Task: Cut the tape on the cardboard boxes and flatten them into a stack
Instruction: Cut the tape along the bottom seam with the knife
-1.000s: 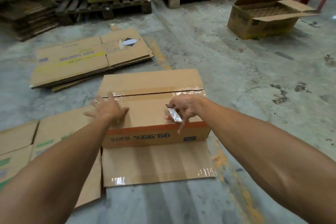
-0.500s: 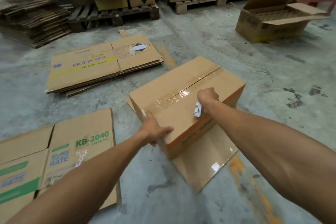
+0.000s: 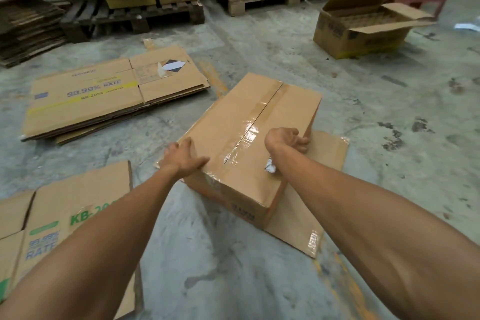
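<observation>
A concrete warehouse floor [image 3: 259,280] is carrying everything here, and most of the job appears to be lying ahead. At the far left a tall pile of flattened cardboard [image 3: 28,26] is sitting beside a dark wooden pallet [image 3: 130,17], and more standing boxes are waiting on pallets along the back. Nearer, a flattened stack printed "99.99% RATE" [image 3: 104,96] is resting on the floor to the left, so some boxes are already done. Another flattened sheet marked "KB" [image 3: 72,218] is lying at the lower left, apart from that stack. An open box with dividers [image 3: 363,31] is standing at the upper right, not yet flattened.

In the middle, the taped cardboard box [image 3: 249,143] is sitting upside-down-looking, closed face up, with one loose flap [image 3: 311,221] spreading on the floor beneath its right side. The clear tape seam [image 3: 249,132] along its top is looking uncut for most of its length, though near the close edge I cannot tell.

The left hand [image 3: 183,157] is pressing the box's near left corner, thumb lying along the top edge. The right hand [image 3: 288,139] is curling over the right edge, gripping it. A small silvery blade-like object [image 3: 270,167] is showing under the right wrist; whether that hand is holding it cannot be told.
</observation>
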